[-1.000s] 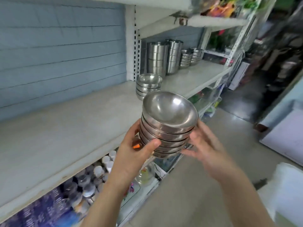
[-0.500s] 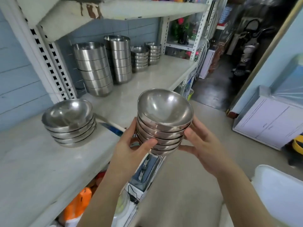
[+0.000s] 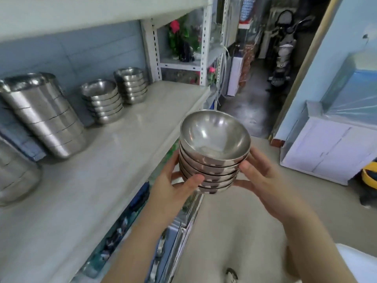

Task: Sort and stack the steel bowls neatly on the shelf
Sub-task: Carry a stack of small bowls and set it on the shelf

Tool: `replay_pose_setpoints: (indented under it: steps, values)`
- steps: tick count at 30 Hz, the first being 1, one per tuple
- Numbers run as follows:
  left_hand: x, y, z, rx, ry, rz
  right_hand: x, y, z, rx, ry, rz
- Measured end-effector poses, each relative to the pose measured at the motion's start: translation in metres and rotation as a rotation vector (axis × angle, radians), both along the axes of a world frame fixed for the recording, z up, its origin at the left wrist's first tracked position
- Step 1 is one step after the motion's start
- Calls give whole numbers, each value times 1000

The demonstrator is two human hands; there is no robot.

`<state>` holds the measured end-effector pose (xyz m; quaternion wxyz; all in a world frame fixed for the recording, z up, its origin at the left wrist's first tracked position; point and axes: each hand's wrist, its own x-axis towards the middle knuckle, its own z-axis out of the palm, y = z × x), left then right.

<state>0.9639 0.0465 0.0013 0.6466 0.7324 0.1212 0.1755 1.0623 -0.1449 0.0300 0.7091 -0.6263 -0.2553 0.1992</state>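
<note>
Bowl stack (image 3: 212, 160), gripped by left hand (image 3: 173, 190), right hand (image 3: 263, 180)

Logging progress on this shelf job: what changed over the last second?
The person moved rightward along the shelf; the tall stack and two short bowl stacks at the back now sit closer, and the low wide-bowl stack has left the view. Nothing taken or released: left hand and right hand still grip the carried stack of bowls, held off the shelf's front edge.
</note>
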Motion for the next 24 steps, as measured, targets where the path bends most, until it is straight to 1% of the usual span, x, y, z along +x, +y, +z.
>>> replay_pose_setpoints:
  steps: [5, 9, 13, 15, 17, 18, 20, 24]
  values:
    - [93, 3, 5, -1, 16, 150, 127, 19, 11, -76, -105, 177]
    - [148, 19, 9, -23, 10, 284, 207, 57, 15, -73, -117, 311]
    - [194, 53, 11, 1, 5, 337, 271, 106, 3, -108, -103, 394]
    - [203, 60, 14, 3, 33, 314, 283, 120, 1, -97, -108, 418]
    - [256, 97, 1, -2, 59, 389, 341, 165, -7, -93, -110, 486]
    - [261, 101, 0, 11, 63, 383, 342, 171, -4, -84, -137, 524]
    - [275, 113, -1, -1, 84, 391, 360, 188, -9, -146, -198, 545]
    - [321, 150, -9, 26, 102, 464, 410, 234, -18, -188, -270, 572]
